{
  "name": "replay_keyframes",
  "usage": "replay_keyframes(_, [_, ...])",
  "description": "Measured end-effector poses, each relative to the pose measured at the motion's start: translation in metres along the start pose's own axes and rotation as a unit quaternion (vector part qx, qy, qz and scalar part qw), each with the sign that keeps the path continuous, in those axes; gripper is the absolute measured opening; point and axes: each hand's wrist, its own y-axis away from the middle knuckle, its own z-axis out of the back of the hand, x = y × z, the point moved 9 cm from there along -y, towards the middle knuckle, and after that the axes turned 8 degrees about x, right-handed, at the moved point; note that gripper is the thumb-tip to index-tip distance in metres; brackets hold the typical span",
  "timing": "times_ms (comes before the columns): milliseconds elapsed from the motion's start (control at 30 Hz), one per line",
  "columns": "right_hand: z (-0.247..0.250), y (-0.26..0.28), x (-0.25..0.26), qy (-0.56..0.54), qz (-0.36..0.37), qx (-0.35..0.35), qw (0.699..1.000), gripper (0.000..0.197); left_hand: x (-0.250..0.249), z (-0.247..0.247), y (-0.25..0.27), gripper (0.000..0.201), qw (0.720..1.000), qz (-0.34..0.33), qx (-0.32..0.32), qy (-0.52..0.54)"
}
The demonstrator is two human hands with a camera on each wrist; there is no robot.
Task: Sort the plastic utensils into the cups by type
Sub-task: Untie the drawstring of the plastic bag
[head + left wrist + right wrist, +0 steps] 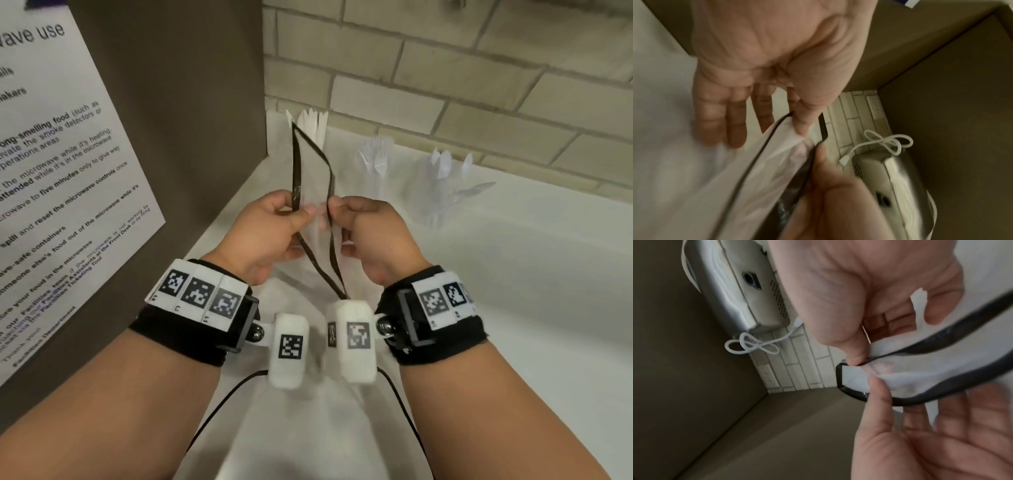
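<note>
Both hands pinch a clear bag [313, 192] by its dark rim, left hand [270, 233] and right hand [370, 236] pulling it open above the bench [513, 274]. Knives [313, 123], forks [376, 161] and spoons [448, 168] already stand sorted in three cups by the wall, so the sorting looks mostly done. I cannot tell whether any utensils are left in the bag.

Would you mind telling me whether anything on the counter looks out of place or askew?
The spoons at the far right look odd: several splay out low, nearly sideways, while the forks and knives stand upright.

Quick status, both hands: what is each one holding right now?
Left hand: pinches one side of the clear black-rimmed bag at its opening.
Right hand: pinches the opposite side of the same bag.
</note>
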Motion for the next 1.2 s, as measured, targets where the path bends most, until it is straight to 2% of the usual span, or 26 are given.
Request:
replay_keyframes(100, [0.016, 0.005, -0.007, -0.112, -0.022, -0.067, 0.991, 0.020, -0.015, 0.002, -0.004, 0.010, 0.994, -0.027, 0.013, 0.108])
replay_keyframes(167, [0.026, 0.009, -0.020, -0.207, -0.056, -0.112, 0.970, 0.027, -0.017, 0.005, -0.003, 0.016, 0.982, -0.024, -0.002, 0.186])
replay_keyframes(267, [0.019, 0.010, -0.031, -0.289, -0.096, -0.060, 0.951, 0.044, -0.016, -0.002, 0.003, 0.031, 0.962, -0.028, 0.036, 0.270])
replay_keyframes(333, [0.004, 0.014, -0.033, -0.251, -0.124, 0.027, 0.960, 0.045, -0.011, -0.006, 0.007, 0.044, 0.976, -0.028, 0.047, 0.209])
replay_keyframes(400, [-0.007, 0.018, -0.041, -0.240, -0.157, 0.084, 0.954, 0.043, 0.000, 0.000, 0.009, 0.037, 0.994, -0.009, 0.010, 0.107])
replay_keyframes(467, [-0.011, 0.021, -0.046, -0.307, -0.177, 0.079, 0.932, 0.036, 0.013, 0.011, 0.009, 0.027, 0.997, 0.022, -0.033, 0.069])
replay_keyframes(533, [-0.011, 0.022, -0.047, -0.398, -0.177, 0.065, 0.898, 0.032, 0.023, 0.017, 0.009, 0.022, 0.991, 0.057, -0.041, 0.118])
replay_keyframes(633, [-0.013, 0.024, -0.049, -0.457, -0.190, 0.084, 0.865, 0.036, 0.027, 0.020, 0.009, 0.031, 0.963, 0.083, -0.018, 0.255])
replay_keyframes(700, [-0.011, 0.024, -0.052, -0.471, -0.190, 0.082, 0.858, 0.041, 0.026, 0.019, 0.011, 0.037, 0.940, 0.087, 0.013, 0.330])
replay_keyframes(767, [-0.007, 0.022, -0.055, -0.478, -0.194, 0.066, 0.854, 0.046, 0.026, 0.011, 0.016, 0.044, 0.933, 0.101, 0.062, 0.340])
replay_keyframes(800, [-0.009, 0.022, -0.056, -0.476, -0.204, 0.064, 0.853, 0.044, 0.027, 0.008, 0.017, 0.049, 0.942, 0.102, 0.075, 0.311])
replay_keyframes(867, [-0.016, 0.024, -0.057, -0.446, -0.226, 0.077, 0.863, 0.043, 0.029, 0.005, 0.016, 0.049, 0.968, 0.095, 0.067, 0.223])
replay_keyframes(933, [-0.027, 0.027, -0.059, -0.413, -0.257, 0.101, 0.868, 0.043, 0.028, 0.004, 0.014, 0.033, 0.982, 0.095, 0.042, 0.157])
replay_keyframes(1033, [-0.028, 0.026, -0.060, -0.390, -0.252, 0.086, 0.882, 0.043, 0.031, 0.004, 0.015, 0.029, 0.976, 0.143, 0.034, 0.162])
replay_keyframes(1067, [-0.022, 0.023, -0.058, -0.375, -0.229, 0.069, 0.895, 0.043, 0.033, 0.006, 0.015, 0.030, 0.970, 0.154, 0.021, 0.185])
replay_keyframes(1100, [-0.012, 0.018, -0.054, -0.335, -0.192, 0.038, 0.922, 0.044, 0.034, 0.009, 0.015, 0.032, 0.966, 0.154, 0.001, 0.208])
replay_keyframes(1133, [0.003, 0.017, -0.047, -0.257, -0.149, -0.011, 0.955, 0.047, 0.033, 0.012, 0.015, 0.034, 0.962, 0.148, -0.019, 0.227])
replay_keyframes(1167, [0.019, 0.019, -0.036, -0.129, -0.103, -0.066, 0.984, 0.053, 0.034, 0.017, 0.012, 0.037, 0.959, 0.137, -0.041, 0.243])
replay_keyframes(1200, [0.031, 0.024, -0.019, 0.012, -0.055, -0.113, 0.992, 0.057, 0.034, 0.019, 0.010, 0.040, 0.957, 0.123, -0.055, 0.256])
